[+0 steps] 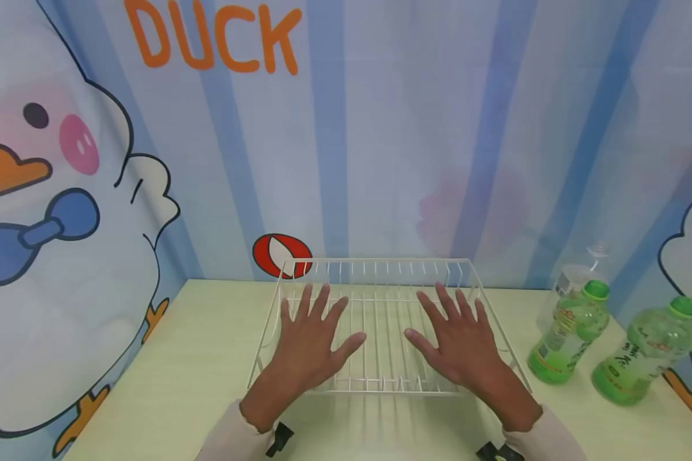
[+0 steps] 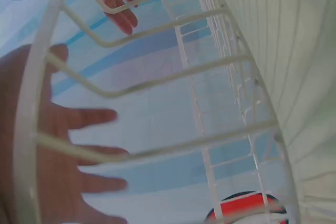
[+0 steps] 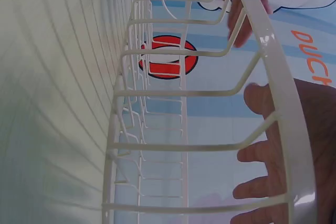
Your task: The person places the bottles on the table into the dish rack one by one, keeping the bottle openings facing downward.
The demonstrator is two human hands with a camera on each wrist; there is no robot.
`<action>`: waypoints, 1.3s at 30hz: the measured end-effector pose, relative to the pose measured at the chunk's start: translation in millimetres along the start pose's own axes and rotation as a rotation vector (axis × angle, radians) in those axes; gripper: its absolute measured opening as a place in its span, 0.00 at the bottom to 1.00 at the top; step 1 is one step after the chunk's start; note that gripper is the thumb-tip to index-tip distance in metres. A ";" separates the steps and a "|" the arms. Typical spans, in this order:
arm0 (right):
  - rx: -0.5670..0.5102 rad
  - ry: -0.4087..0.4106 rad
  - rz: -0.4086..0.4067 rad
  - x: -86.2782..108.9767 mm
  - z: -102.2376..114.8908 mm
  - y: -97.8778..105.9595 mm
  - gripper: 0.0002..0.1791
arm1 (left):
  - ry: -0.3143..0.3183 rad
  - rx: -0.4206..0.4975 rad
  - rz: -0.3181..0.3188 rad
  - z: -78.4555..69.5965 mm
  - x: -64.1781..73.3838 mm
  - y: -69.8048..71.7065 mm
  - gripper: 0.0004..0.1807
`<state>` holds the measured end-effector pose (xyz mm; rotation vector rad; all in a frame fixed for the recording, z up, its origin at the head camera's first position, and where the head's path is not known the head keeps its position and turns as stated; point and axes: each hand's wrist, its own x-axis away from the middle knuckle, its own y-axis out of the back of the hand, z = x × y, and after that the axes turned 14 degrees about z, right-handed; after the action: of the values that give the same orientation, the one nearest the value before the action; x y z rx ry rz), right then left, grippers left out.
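A white wire dish rack (image 1: 383, 392) stands on the table in front of me. My left hand (image 1: 305, 346), spread palm down, is over the rack's left half with nothing in it. Over the right half is my right hand (image 1: 464, 346), its fingers spread too and holding nothing. The two thumbs point toward each other with a gap between them. Each wrist view looks through the rack's side wires from low down, with the left hand's fingers (image 2: 100, 184) and the right hand's fingers (image 3: 255, 188) seen beyond the bars.
Two green-capped bottles, one nearer the rack (image 1: 571, 333) and one farther right (image 1: 646, 352), stand on the pale table (image 1: 167, 384). Behind them is a clear bottle (image 1: 571, 278). A blue striped cloth (image 1: 380, 128) with duck drawings hangs behind the table.
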<state>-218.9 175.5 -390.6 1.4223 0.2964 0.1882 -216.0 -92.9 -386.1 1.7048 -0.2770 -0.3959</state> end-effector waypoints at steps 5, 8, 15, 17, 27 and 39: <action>-0.052 -0.042 -0.007 2.9 -3.1 -0.5 0.38 | -0.130 -0.041 -0.118 12.1 14.0 0.2 0.38; -0.066 -0.042 -0.018 4.0 -6.1 0.0 0.37 | -0.176 -0.044 -0.167 24.8 23.7 -1.5 0.37; -0.084 -0.033 -0.096 9.3 -16.4 -0.9 0.35 | -0.255 -0.013 -0.113 58.5 45.6 -7.2 0.38; -0.077 -0.019 -0.149 12.0 -19.5 -0.7 0.34 | -0.243 -0.003 -0.106 65.9 50.6 -8.6 0.39; -0.098 0.166 -0.477 25.5 -40.1 -0.4 0.28 | -0.067 0.141 -0.033 86.7 79.7 -20.8 0.44; -0.232 -0.114 -0.955 60.7 -96.1 2.4 0.42 | 0.078 0.181 0.111 86.7 80.9 -16.9 0.57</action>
<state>-191.3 284.8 -405.2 0.9338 0.7937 -0.6188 -178.6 -200.4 -423.4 1.8678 -0.3568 -0.2274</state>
